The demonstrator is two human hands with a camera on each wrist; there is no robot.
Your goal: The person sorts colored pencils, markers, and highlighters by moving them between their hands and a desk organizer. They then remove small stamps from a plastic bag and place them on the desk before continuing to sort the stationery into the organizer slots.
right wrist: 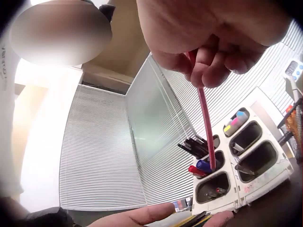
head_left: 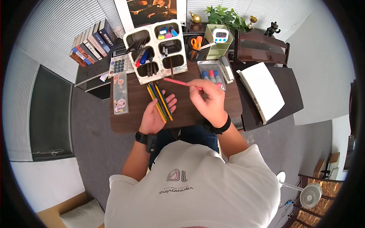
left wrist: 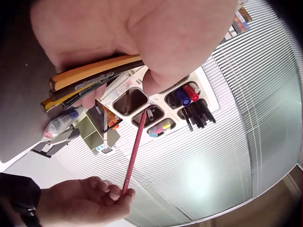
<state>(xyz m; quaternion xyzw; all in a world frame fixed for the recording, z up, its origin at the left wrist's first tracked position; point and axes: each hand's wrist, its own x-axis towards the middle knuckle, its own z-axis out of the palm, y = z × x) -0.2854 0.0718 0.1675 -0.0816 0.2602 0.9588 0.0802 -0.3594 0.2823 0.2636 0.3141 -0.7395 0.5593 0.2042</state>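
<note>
White shirt point(head_left: 190, 178) is closest; the left hand point(head_left: 151, 119), half open, holds some pencils point(head_left: 160, 102), and the right hand point(head_left: 210, 102) pinches a red pencil point(head_left: 175, 81) near the pen holder point(head_left: 155, 47).

Tabletop point(head_left: 129, 123): dk. brown wood-look, smooth, low sheen. Organizer point(head_left: 181, 70): white plastic, smooth, semi-gloss. Pink pencil point(head_left: 175, 81) & bundled pencils point(head_left: 156, 100): look like painted wood, smooth w/ slight sheen. Pencil case point(head_left: 120, 91): translucent plastic, smooth. Zip bag point(head_left: 204, 67): clear plastic, glossy, crinkled. Pear-shaped ornament point(head_left: 195, 17): gold, metallic-look, v. shiny. T-shirt point(head_left: 197, 197): matt cloth, soft folds. Jeans point(head_left: 199, 136): cloth, matt.
</note>
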